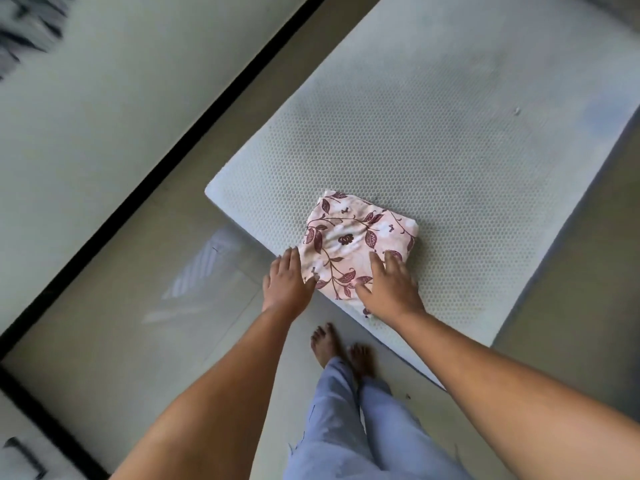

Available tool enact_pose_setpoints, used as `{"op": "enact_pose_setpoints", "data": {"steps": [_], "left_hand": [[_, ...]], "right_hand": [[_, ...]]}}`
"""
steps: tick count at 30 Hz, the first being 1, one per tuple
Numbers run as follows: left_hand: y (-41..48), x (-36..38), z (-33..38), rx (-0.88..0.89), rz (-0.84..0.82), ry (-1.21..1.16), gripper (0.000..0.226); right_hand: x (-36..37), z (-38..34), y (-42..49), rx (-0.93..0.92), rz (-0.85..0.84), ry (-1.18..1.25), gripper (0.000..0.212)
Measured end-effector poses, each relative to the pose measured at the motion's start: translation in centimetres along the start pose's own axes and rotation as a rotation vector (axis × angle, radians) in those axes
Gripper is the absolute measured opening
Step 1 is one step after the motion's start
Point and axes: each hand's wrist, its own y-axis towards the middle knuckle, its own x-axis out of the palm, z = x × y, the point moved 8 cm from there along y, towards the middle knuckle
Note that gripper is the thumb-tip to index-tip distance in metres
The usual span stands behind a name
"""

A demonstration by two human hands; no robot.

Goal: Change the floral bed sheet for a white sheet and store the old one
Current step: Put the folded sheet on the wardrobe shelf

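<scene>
We stood on the floor (173, 306). Our left grip (289, 282), fingers straight, touched the folded sheet's (349, 237) left edge. Our right grip (388, 289), spread wide, pressed its near corner. The sheet lay on the mattress (450, 150), by its near edge.

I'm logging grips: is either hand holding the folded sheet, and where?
Nothing is gripped: the left hand touches the floral sheet at its left edge, the right hand lies flat on top.
</scene>
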Motion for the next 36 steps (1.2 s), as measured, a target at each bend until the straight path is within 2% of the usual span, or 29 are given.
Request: {"op": "enact_pose_setpoints", "data": {"steps": [2,3,5,9,13,20,23,26,32,36], "left_hand": [[-3.4,-2.6,0.0,-0.013,0.070,-0.010,0.080],[-6.7,-6.0,-1.3,-0.052,0.173,-0.029,0.080],[-8.7,-7.9,-1.5,-0.076,0.224,-0.073,0.081],[-15.1,-13.8,-6.5,-0.201,0.428,-0.136,0.083],[-21.8,-20.4,-14.8,-0.360,0.658,-0.158,0.085],[-35.3,-28.3,-31.5,-0.667,0.995,-0.269,0.088],[-42.9,-30.5,-40.6,-0.832,1.209,-0.309,0.090],[-50.0,-31.9,-48.4,-0.973,1.357,-0.354,0.088],[-62.4,-34.4,-59.0,-1.176,1.538,-0.320,0.084],[-67.3,-36.4,-63.1,-1.202,1.632,-0.343,0.078]], "right_hand": [[-2.1,-2.2,-2.4,-0.064,0.015,-0.053,0.079],[-4.1,-5.5,-4.5,-0.164,0.038,-0.099,0.080],[-5.3,-8.0,-5.3,-0.250,0.056,-0.128,0.079],[-7.9,-17.8,-8.7,-0.530,0.090,-0.179,0.083],[-8.7,-30.8,-13.8,-0.824,0.137,-0.251,0.108],[-3.2,-52.6,-28.0,-1.300,0.148,-0.325,0.110],[1.2,-62.7,-35.6,-1.517,0.177,-0.379,0.103],[5.2,-71.2,-42.6,-1.668,0.177,-0.393,0.092],[10.6,-82.7,-55.8,-1.863,0.029,-0.247,0.079],[13.6,-87.9,-61.5,-1.930,-0.073,-0.173,0.076]]}}
